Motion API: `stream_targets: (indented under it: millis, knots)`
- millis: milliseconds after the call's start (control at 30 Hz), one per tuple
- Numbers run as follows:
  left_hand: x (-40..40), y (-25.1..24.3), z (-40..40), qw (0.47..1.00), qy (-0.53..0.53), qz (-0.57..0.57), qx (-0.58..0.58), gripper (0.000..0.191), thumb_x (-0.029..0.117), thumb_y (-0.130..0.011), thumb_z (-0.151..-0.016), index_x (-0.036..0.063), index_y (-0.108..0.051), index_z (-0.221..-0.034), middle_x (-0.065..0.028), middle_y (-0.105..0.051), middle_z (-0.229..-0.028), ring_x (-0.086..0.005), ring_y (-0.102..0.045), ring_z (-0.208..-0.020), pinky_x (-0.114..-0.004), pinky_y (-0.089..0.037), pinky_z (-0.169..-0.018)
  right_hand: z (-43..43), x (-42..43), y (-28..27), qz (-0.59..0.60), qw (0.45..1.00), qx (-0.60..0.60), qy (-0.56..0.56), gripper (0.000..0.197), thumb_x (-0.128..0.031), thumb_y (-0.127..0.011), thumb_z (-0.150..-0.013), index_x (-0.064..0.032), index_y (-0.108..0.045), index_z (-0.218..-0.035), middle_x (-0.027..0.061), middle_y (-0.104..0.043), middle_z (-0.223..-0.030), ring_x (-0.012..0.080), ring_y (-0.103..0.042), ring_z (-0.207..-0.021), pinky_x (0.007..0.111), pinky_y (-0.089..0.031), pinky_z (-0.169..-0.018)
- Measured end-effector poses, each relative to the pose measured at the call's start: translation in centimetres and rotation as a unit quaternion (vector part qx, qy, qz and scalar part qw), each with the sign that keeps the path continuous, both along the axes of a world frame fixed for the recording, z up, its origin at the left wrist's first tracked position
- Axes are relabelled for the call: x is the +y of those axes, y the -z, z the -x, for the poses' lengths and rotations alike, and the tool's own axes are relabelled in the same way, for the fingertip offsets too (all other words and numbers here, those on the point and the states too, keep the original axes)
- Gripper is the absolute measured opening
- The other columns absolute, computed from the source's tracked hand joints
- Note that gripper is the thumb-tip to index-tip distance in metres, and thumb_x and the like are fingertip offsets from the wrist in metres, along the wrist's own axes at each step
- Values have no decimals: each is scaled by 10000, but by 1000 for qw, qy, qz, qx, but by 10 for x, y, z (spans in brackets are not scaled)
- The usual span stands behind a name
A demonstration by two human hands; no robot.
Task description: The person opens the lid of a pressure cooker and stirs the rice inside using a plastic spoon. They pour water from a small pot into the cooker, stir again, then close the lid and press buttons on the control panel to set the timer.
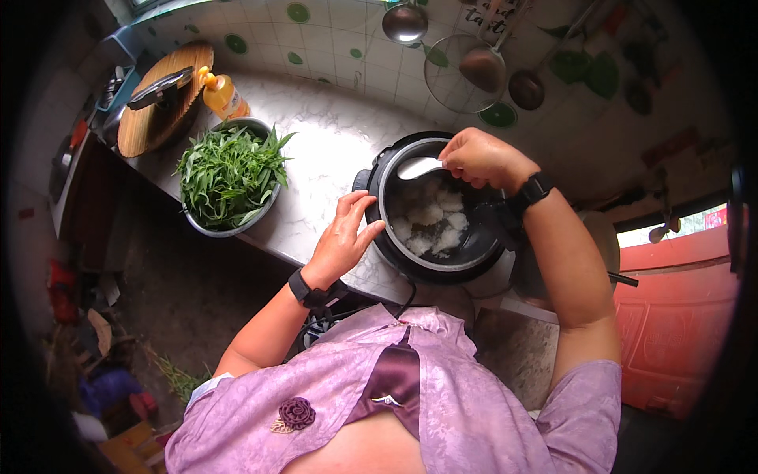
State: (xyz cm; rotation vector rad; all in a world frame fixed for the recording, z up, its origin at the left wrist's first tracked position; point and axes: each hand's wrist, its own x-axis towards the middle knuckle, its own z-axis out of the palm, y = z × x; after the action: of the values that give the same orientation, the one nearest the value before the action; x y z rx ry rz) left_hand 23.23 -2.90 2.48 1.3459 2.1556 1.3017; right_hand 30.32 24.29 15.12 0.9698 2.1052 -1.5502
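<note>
Before me on the counter stands a black electric cooker (436, 274) with its lid off and a dark inner pot (482, 237). Clumps of cooked white rice (445, 228) lie on the pot's bottom. My right hand (482, 159) is over the far rim and grips a white rice paddle (418, 167) by its handle; the blade reaches along the pot's upper left inside wall. With fingers spread, my left hand (349, 237) rests its fingertips at the cooker's left rim and holds nothing.
Left on the marble-patterned counter (320, 136) stands a metal basin (228, 233) heaped with green leaves (234, 178). Behind it are an orange pump bottle (225, 98) and a round slatted wooden board (142, 127). Ladles (405, 23) and a strainer (444, 74) hang along the tiled wall.
</note>
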Motion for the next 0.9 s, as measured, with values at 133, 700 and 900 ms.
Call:
stream_targets:
  millis: [133,700,900]
  knots:
    - [2,2,0,1000,-4,5,5,429,271,-613,-953,18,-518,-1286,-187,-437,-1352,-363,-486,-1237,-401,-420,-1029,18,-29,14,-145,980,-22,-135,108,-55,-588,-762,6,-647,-697,31,-550,-599,124,-477,-477,292,-369,-430]
    - [3,0,1,1000,-2,12,-6,437,274,-639,-928,38,-541,-1283,-184,-449,-1355,-337,-466,-1269,-393,-391,-1057,6,-62,39,-311,907,59,-277,216,-39,-595,-720,37,-700,-893,238,-682,-868,365,-678,-816,407,-528,-713]
    - [5,-1,2,1000,0,20,13,454,314,-631,-932,46,-532,-1285,-174,-442,-1358,-354,-488,-1252,-415,-427,-1034,-13,-42,74,-292,923,73,-239,233,-28,-585,-756,34,-701,-948,236,-686,-960,384,-669,-905,408,-527,-776]
